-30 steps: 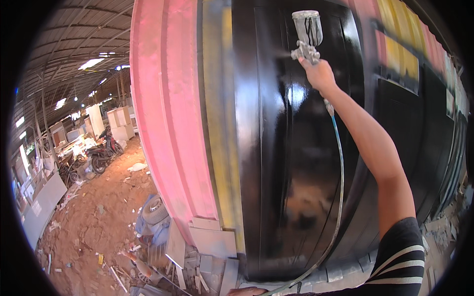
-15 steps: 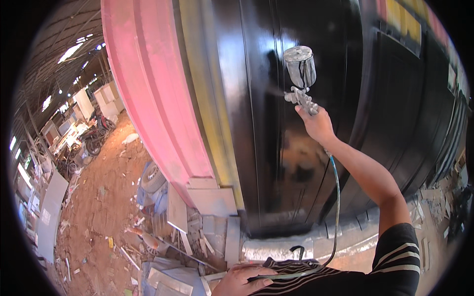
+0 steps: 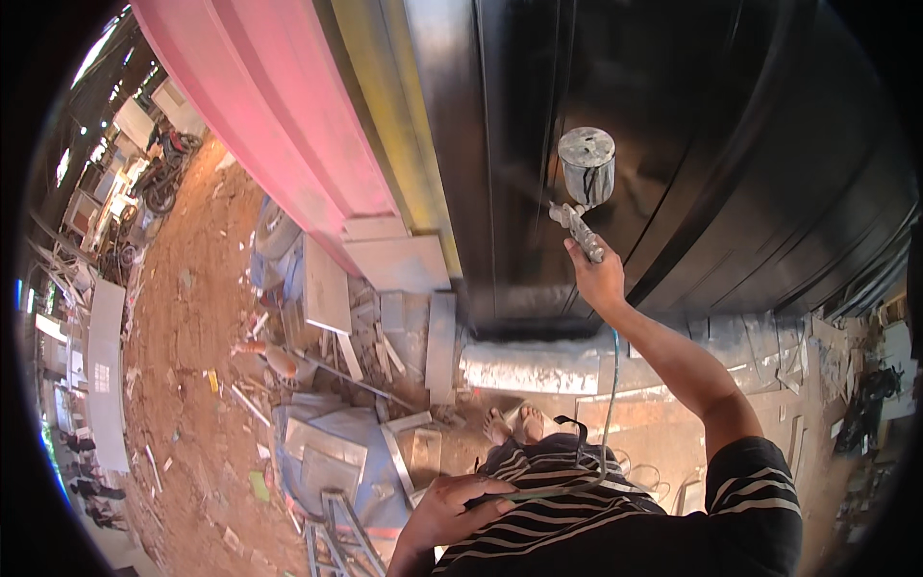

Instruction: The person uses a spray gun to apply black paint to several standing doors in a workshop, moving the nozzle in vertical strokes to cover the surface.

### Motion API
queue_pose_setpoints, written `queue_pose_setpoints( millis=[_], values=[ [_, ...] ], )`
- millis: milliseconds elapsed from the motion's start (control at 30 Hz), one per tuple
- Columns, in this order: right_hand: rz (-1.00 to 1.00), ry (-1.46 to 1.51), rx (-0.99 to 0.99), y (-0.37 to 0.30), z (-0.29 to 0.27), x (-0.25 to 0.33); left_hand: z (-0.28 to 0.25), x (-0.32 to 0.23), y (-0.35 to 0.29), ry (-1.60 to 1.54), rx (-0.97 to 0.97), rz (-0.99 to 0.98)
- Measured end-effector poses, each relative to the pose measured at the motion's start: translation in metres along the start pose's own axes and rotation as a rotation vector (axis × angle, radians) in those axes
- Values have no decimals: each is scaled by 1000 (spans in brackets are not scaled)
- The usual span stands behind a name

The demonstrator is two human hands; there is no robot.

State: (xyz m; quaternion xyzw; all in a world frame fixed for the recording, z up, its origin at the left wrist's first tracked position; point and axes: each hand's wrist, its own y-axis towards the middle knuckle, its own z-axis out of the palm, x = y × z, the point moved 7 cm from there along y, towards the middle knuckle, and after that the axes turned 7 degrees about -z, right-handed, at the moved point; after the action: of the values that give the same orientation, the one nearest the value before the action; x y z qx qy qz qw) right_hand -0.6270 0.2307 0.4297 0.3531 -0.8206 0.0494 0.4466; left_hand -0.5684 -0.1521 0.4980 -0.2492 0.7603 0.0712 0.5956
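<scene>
My right hand (image 3: 600,277) is closed around the handle of a paint spray gun (image 3: 581,231), with a paint-smeared metal cup (image 3: 587,165) on top. The gun's nozzle points left, close to a glossy black ribbed panel (image 3: 663,115). From under that hand a thin hose (image 3: 612,385) hangs down and loops to my waist. There my left hand (image 3: 454,508) is closed on the hose, against my striped shirt. Left of the black surface run a yellow strip (image 3: 394,106) and a pink ribbed section (image 3: 269,106).
Boards and scraps (image 3: 394,264) lie at the panel's lower left, beside a tyre (image 3: 277,231). A metal ladder-like frame (image 3: 338,539) and a blue sheet (image 3: 377,471) are near my left side. Littered dirt floor (image 3: 187,365) stretches left toward parked motorbikes (image 3: 163,178). My bare feet (image 3: 514,423) show below.
The view has tilted downward, bringing my feet and more floor into sight. My right hand has moved the spray gun lower along the black panel. My left hand stays on the hose.
</scene>
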Motion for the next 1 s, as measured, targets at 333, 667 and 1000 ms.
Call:
queue_pose_setpoints(
  millis=[333, 667, 1000],
  values=[
    [197, -39, 128, -66, 129, -163, 70, 172, 0, -88, 47, -696],
    [324, -92, 170, -135, 283, -329, 196, 372, -38, 227, 26, -929],
    [496, -179, 235, -223, 424, -476, 272, 524, -12, 332, -52, -1106]
  ],
)
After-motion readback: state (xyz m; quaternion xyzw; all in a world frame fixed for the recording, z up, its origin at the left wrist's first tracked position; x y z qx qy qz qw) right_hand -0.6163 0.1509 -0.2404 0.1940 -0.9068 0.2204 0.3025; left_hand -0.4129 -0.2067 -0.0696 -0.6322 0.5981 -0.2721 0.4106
